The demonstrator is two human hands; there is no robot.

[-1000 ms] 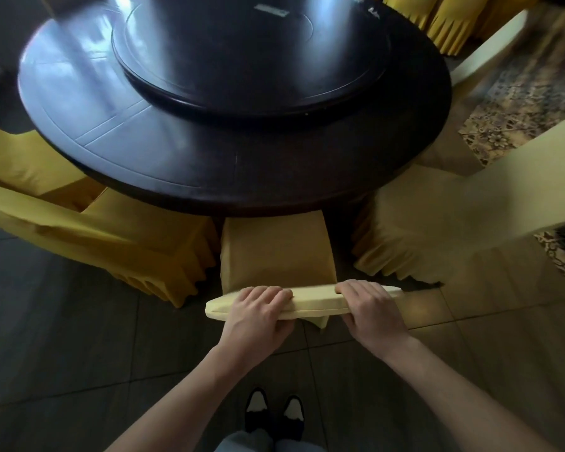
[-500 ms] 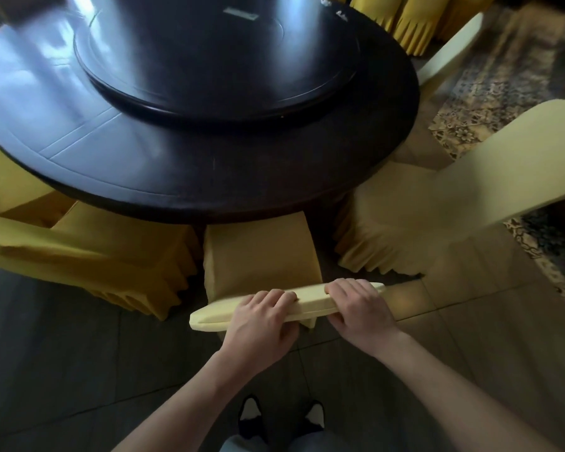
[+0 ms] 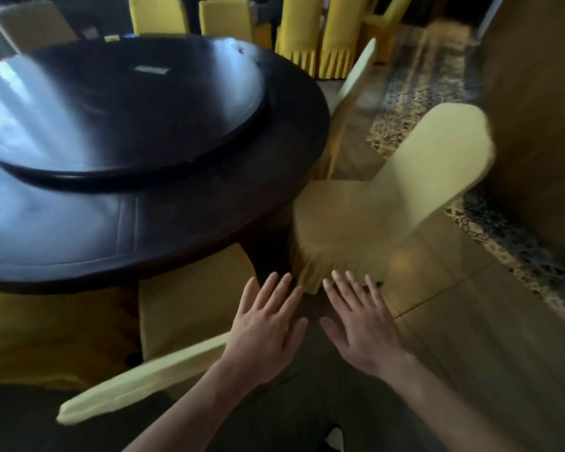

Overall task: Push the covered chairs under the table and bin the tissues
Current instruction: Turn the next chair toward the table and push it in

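Note:
A round dark table (image 3: 183, 223) with a raised turntable (image 3: 128, 119) fills the upper left. A yellow-covered chair (image 3: 190, 308) sits with its seat tucked under the table's near edge; its backrest top (image 3: 144, 383) runs across the lower left. My left hand (image 3: 265, 327) is open, fingers spread, just right of that backrest and off it. My right hand (image 3: 362, 324) is open too, holding nothing. Beyond the hands, a second covered chair (image 3: 366, 223) stands angled out from the table on the right. No tissues are visible.
A third covered chair (image 3: 356, 79) stands at the table's far right edge. More yellow chairs (image 3: 313, 37) line the back. Patterned carpet (image 3: 415, 93) and a wooden wall (image 3: 535, 125) lie to the right. Tiled floor (image 3: 470, 337) spreads under my right arm.
Both hands have let go of the near chair's backrest and opened. My view has swung right, bringing the angled-out chair toward the centre.

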